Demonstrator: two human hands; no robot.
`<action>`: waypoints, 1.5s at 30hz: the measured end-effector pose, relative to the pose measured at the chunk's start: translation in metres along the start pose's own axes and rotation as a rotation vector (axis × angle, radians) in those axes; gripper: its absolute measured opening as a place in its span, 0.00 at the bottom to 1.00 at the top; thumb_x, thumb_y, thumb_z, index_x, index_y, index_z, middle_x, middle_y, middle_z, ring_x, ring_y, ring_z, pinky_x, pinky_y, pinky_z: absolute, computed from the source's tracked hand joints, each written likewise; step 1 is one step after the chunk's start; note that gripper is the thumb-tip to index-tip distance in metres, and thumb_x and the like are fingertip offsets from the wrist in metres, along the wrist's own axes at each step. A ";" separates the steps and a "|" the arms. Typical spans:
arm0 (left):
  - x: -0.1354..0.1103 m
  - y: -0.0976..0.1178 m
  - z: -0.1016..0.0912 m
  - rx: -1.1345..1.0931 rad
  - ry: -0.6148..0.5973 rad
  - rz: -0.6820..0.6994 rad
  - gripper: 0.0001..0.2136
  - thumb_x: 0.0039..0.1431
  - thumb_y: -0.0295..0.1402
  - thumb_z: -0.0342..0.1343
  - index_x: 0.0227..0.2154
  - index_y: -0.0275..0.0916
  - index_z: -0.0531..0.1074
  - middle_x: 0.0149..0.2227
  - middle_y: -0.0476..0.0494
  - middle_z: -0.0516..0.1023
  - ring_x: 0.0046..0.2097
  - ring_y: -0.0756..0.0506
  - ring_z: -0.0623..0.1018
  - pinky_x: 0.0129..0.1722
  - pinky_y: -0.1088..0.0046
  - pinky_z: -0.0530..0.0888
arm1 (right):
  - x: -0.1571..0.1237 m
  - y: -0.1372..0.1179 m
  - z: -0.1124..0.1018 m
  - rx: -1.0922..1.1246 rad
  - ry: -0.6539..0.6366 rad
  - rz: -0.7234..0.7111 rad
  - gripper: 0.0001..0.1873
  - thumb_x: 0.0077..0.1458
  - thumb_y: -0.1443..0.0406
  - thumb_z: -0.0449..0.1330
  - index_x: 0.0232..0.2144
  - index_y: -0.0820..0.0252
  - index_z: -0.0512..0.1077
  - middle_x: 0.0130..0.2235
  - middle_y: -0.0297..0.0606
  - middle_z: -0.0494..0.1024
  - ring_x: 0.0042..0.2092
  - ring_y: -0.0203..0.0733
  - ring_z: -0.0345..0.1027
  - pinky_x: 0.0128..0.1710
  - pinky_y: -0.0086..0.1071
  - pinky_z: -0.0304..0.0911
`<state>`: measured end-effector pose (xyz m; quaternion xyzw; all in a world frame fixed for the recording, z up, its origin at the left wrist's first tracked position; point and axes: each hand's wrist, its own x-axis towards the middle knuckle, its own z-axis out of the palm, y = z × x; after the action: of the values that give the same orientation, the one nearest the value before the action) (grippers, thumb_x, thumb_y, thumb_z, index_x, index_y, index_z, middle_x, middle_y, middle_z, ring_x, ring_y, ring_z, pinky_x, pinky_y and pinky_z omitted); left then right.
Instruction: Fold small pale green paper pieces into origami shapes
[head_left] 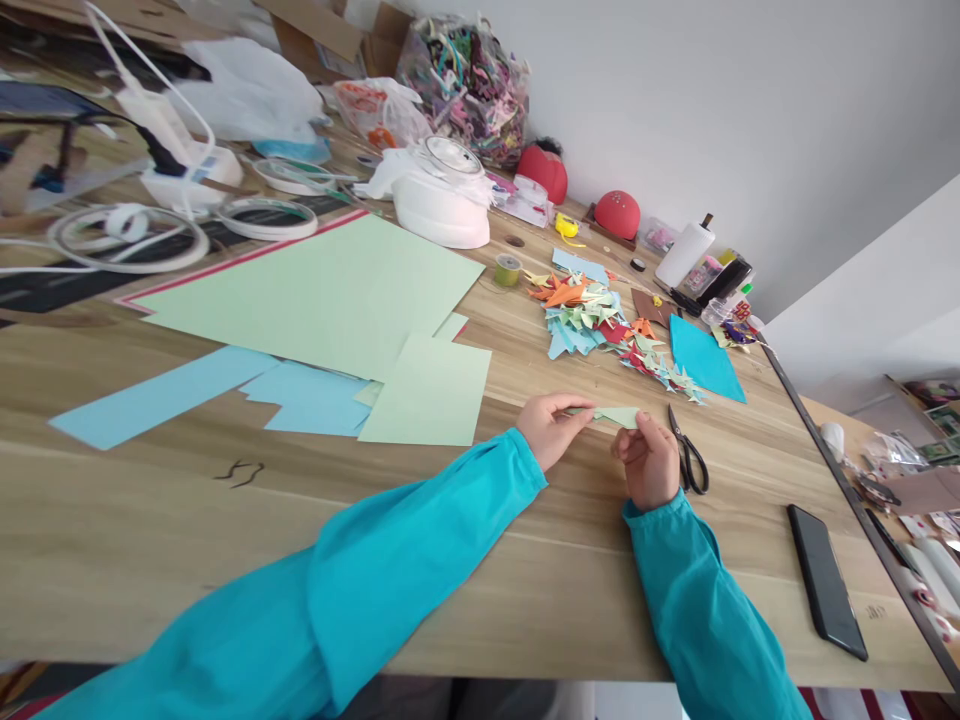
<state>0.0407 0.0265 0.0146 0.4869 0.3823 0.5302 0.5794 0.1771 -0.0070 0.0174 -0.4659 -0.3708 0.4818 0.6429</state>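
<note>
A small piece of folded light green paper is stretched between my two hands, just above the wooden table. My left hand pinches its left end, and my right hand pinches the right end between thumb and fingers. Black-handled scissors lie beside my right hand, blades pointing away from me. Beyond my hands is a pile of folded paper cranes in orange, green, blue and red. A square light green sheet rests left of my left hand, partly over a larger green sheet.
Blue paper strips stick out from under the large sheet. A teal sheet lies behind the scissors, and a black phone near the right edge. A spool, a white bundle and coiled cables stand farther back.
</note>
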 end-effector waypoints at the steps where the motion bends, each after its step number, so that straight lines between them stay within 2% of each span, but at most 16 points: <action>1: 0.000 0.001 0.001 -0.016 0.006 -0.003 0.07 0.42 0.30 0.59 0.26 0.34 0.76 0.27 0.44 0.78 0.26 0.49 0.75 0.29 0.73 0.74 | 0.000 0.000 0.000 -0.011 0.013 -0.009 0.16 0.50 0.58 0.57 0.17 0.61 0.64 0.15 0.31 0.66 0.17 0.31 0.57 0.17 0.27 0.52; 3: 0.000 0.002 0.001 -0.050 0.015 -0.012 0.05 0.41 0.30 0.60 0.24 0.34 0.76 0.24 0.45 0.77 0.25 0.50 0.75 0.28 0.74 0.75 | 0.000 0.000 0.000 -0.061 0.049 -0.052 0.20 0.53 0.55 0.54 0.16 0.61 0.64 0.14 0.31 0.65 0.16 0.30 0.56 0.16 0.27 0.50; 6: 0.000 0.002 0.002 -0.071 0.034 -0.037 0.05 0.41 0.30 0.60 0.23 0.34 0.75 0.21 0.47 0.76 0.23 0.50 0.75 0.28 0.74 0.75 | -0.004 0.000 0.000 -0.226 0.088 -0.220 0.23 0.52 0.54 0.55 0.12 0.60 0.60 0.12 0.28 0.60 0.15 0.29 0.51 0.16 0.27 0.47; 9: 0.000 0.001 0.001 -0.074 0.048 -0.067 0.06 0.41 0.31 0.61 0.23 0.34 0.75 0.20 0.48 0.76 0.23 0.50 0.75 0.28 0.73 0.75 | -0.010 0.000 0.003 -0.390 0.054 -0.337 0.18 0.49 0.57 0.60 0.15 0.61 0.64 0.13 0.27 0.62 0.16 0.28 0.52 0.16 0.26 0.48; 11: 0.000 0.001 0.001 -0.074 0.048 -0.066 0.06 0.41 0.32 0.61 0.22 0.34 0.75 0.21 0.48 0.76 0.23 0.50 0.75 0.27 0.73 0.75 | -0.013 0.001 0.005 -0.459 0.002 -0.317 0.11 0.48 0.58 0.60 0.25 0.62 0.70 0.15 0.27 0.65 0.16 0.29 0.54 0.16 0.25 0.50; 14: -0.001 0.000 0.002 -0.052 0.045 -0.039 0.06 0.41 0.32 0.61 0.21 0.34 0.75 0.21 0.48 0.76 0.24 0.49 0.75 0.27 0.74 0.74 | -0.014 0.006 0.007 -0.538 -0.038 -0.296 0.12 0.49 0.59 0.59 0.31 0.62 0.72 0.16 0.28 0.66 0.17 0.30 0.56 0.16 0.25 0.51; 19: -0.002 -0.001 0.002 -0.035 0.054 -0.028 0.06 0.40 0.33 0.61 0.20 0.35 0.75 0.19 0.48 0.76 0.24 0.49 0.75 0.27 0.74 0.74 | -0.013 0.011 0.006 -0.586 -0.014 -0.275 0.12 0.49 0.58 0.60 0.29 0.63 0.72 0.15 0.27 0.65 0.16 0.29 0.55 0.16 0.25 0.50; 24: 0.001 -0.004 0.001 -0.108 0.104 -0.095 0.10 0.35 0.35 0.65 0.19 0.34 0.73 0.19 0.50 0.75 0.22 0.50 0.74 0.26 0.74 0.73 | -0.013 0.011 0.008 -0.627 -0.011 -0.263 0.13 0.47 0.57 0.60 0.28 0.63 0.73 0.14 0.28 0.66 0.15 0.30 0.55 0.15 0.25 0.50; 30: 0.001 -0.008 0.002 -0.112 0.088 -0.084 0.11 0.38 0.37 0.63 0.21 0.33 0.73 0.20 0.49 0.74 0.24 0.50 0.73 0.27 0.74 0.73 | -0.015 0.008 0.013 -0.542 -0.017 -0.104 0.16 0.46 0.56 0.60 0.32 0.64 0.74 0.14 0.30 0.70 0.11 0.29 0.54 0.10 0.24 0.47; 36: -0.006 -0.010 0.004 0.024 0.052 0.100 0.09 0.46 0.36 0.59 0.24 0.34 0.74 0.26 0.46 0.76 0.29 0.49 0.75 0.30 0.74 0.73 | -0.013 0.009 0.014 -0.320 -0.003 -0.019 0.14 0.43 0.58 0.63 0.28 0.64 0.71 0.16 0.31 0.72 0.12 0.29 0.57 0.10 0.22 0.50; 41: -0.013 -0.004 0.002 0.191 0.024 0.400 0.07 0.52 0.33 0.55 0.24 0.36 0.73 0.28 0.44 0.76 0.33 0.49 0.75 0.33 0.75 0.73 | -0.013 0.009 0.014 -0.132 -0.001 0.033 0.12 0.41 0.60 0.65 0.26 0.63 0.70 0.19 0.31 0.74 0.14 0.28 0.60 0.11 0.21 0.52; 45: -0.015 -0.002 0.001 0.271 -0.020 0.590 0.05 0.54 0.30 0.54 0.25 0.37 0.73 0.30 0.43 0.76 0.35 0.49 0.75 0.36 0.73 0.73 | -0.014 0.008 0.015 -0.094 -0.043 0.094 0.12 0.40 0.61 0.66 0.24 0.64 0.70 0.17 0.30 0.71 0.15 0.28 0.59 0.11 0.21 0.52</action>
<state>0.0401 0.0120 0.0120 0.6548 0.2860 0.6147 0.3342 0.1578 -0.0159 0.0139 -0.5019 -0.3844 0.5036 0.5889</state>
